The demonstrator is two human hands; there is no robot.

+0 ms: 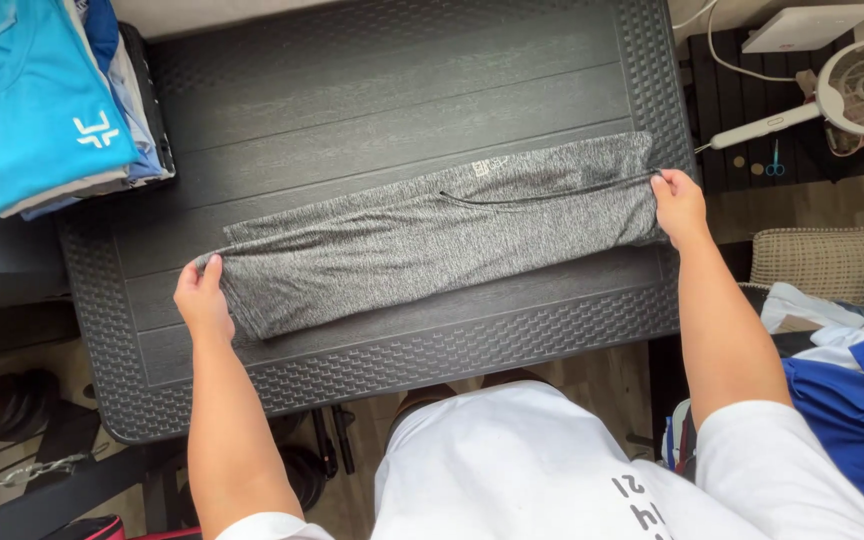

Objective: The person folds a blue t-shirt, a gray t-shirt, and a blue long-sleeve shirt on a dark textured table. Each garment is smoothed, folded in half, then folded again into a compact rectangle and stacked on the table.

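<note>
Garment axis: we see the grey folded garment (442,235) spanning the bench (402,80) from left edge to right.
Hands: our left hand (202,298) pinches its left end, our right hand (679,205) its right end.

1. Label (480,168): small printed patch, pale on heather grey, roughly square, on the folded grey garment (432,235), just below its far edge and a little right of the middle of the black table (382,80).
2. Logo mark (97,131): white angular print on the turquoise shirt (22,110) topping the stack at the table's far left corner.
3. Printed characters (642,500): dark on white cloth, at the lower edge of the view, below the table's near edge, on the white shirt (512,460).
4. Box (802,28): flat, white, rectangular, on the floor beyond the table's far right corner; markings too small to tell.
</note>
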